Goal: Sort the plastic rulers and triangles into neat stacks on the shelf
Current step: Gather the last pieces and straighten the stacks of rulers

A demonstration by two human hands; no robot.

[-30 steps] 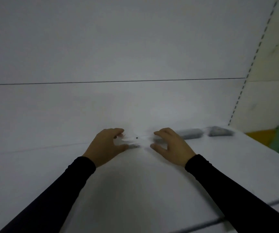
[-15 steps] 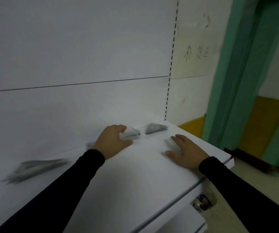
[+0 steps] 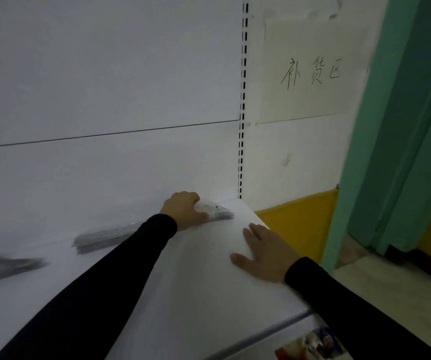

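Note:
My left hand (image 3: 185,210) grips a clear plastic triangle (image 3: 215,210) that sits on top of a small stack at the far right corner of the white shelf (image 3: 183,281), close to the back panel. A stack of clear rulers (image 3: 105,237) lies along the back of the shelf to the left of my left arm. A further blurred stack (image 3: 6,267) lies at the far left. My right hand (image 3: 263,252) rests flat on the shelf with its fingers spread, holding nothing, near the right edge.
A slotted upright (image 3: 243,100) marks the shelf's right end. Beyond it is a wall with a handwritten paper sign (image 3: 310,71), a yellow skirting (image 3: 294,224) and a green door frame (image 3: 390,152). A colourful label (image 3: 313,344) shows below the shelf's front edge.
The view has swung right. My left hand has carried the triangle rightward to the stack in the corner. My right hand let go and now lies flat on the shelf.

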